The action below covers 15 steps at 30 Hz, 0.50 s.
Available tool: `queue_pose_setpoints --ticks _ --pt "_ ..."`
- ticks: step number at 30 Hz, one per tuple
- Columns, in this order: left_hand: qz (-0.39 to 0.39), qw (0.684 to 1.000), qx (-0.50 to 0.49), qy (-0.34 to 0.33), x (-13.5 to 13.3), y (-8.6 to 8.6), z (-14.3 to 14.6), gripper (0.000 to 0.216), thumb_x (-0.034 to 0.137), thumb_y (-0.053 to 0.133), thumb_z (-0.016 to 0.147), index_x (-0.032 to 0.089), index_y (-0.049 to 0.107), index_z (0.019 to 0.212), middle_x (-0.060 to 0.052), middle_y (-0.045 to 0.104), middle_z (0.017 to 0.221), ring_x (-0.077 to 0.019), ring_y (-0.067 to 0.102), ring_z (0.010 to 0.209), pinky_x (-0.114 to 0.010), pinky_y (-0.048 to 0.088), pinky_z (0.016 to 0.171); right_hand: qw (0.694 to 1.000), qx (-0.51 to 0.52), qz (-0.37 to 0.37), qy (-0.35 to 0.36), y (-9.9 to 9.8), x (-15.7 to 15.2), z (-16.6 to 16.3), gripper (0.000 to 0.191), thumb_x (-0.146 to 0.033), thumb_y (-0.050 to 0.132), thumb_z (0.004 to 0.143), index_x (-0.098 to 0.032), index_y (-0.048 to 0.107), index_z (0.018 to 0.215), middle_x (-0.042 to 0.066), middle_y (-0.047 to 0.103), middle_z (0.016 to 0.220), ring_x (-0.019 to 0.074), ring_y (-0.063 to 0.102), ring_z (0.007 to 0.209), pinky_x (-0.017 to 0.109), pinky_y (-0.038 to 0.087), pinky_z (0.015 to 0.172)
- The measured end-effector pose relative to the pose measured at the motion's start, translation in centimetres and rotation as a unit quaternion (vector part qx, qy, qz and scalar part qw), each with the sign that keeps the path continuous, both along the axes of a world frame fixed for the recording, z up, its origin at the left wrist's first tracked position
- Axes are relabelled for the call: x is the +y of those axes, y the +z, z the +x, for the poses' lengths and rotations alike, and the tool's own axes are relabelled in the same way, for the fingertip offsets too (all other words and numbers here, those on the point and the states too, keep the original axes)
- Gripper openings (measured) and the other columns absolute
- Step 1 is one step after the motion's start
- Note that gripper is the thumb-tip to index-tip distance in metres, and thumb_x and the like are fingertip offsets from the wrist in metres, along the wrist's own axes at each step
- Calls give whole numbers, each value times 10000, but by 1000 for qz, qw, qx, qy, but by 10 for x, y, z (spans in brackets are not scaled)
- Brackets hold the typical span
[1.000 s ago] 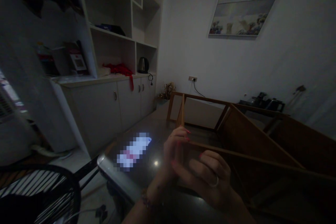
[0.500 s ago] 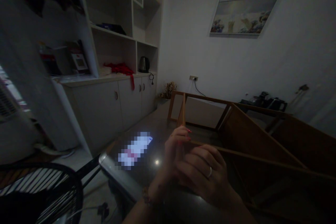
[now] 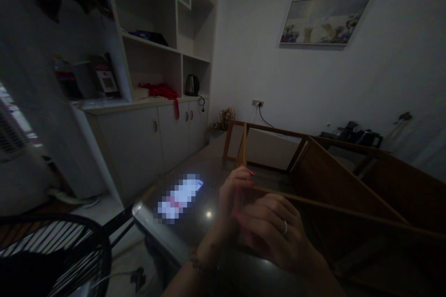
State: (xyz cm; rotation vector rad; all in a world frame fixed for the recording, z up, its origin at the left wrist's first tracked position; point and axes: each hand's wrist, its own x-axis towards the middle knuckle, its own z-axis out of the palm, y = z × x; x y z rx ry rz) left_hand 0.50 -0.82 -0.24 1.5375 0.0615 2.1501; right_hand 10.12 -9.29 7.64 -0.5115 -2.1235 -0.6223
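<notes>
My left hand [image 3: 230,202] is raised over the glossy table, fingers curled and red-painted nails showing; a bracelet [image 3: 198,262] circles its wrist. Close against it on the right is my right hand [image 3: 275,229], with a ring [image 3: 285,227] on one finger. Its fingers are bent and pressed together, their tips meeting the left hand near the thumb. Blur and the fingers hide whether anything small sits between the hands. A lit phone [image 3: 181,197], its screen pixelated, lies on the table [image 3: 184,236] left of my left hand.
Just beyond my hands lies a wooden shelf frame [image 3: 327,167] on its side. A black slatted chair [image 3: 69,227] stands lower left. Cabinets [image 3: 135,148] line the left wall, with a kettle [image 3: 192,85] and red cloth [image 3: 162,91] on top. Dark appliances [image 3: 365,137] stand behind the frame.
My right hand has shifted slightly right and turned a little, with its fingertips still at the left hand. My left hand stays almost in place.
</notes>
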Motion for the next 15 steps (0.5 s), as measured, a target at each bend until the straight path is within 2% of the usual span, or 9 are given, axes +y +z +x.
queue_pose_setpoints --ticks 7,11,15 --pt "10 1000 3 -10 1 1 -1 253 343 442 1056 221 660 1021 -33 654 966 -202 642 1029 -427 519 966 1000 21 -13 -14 3 -2 1 223 -173 479 1047 -187 680 952 -6 714 829 120 608 793 251 482 817" --pt "-10 1000 10 -8 -3 4 -2 260 366 440 1055 230 654 1001 -25 661 955 -198 648 1026 -422 524 957 994 80 -74 -6 -2 -1 -2 177 -230 542 1031 -209 683 925 -15 680 767 137 581 754 278 475 750" --pt "-20 1000 17 2 -5 6 -2 275 374 430 1056 222 651 997 -38 664 951 -199 653 1003 -418 536 931 983 128 -128 3 -3 -2 -7 225 -291 537 1039 -220 664 867 -31 645 710 132 572 715 289 448 714"
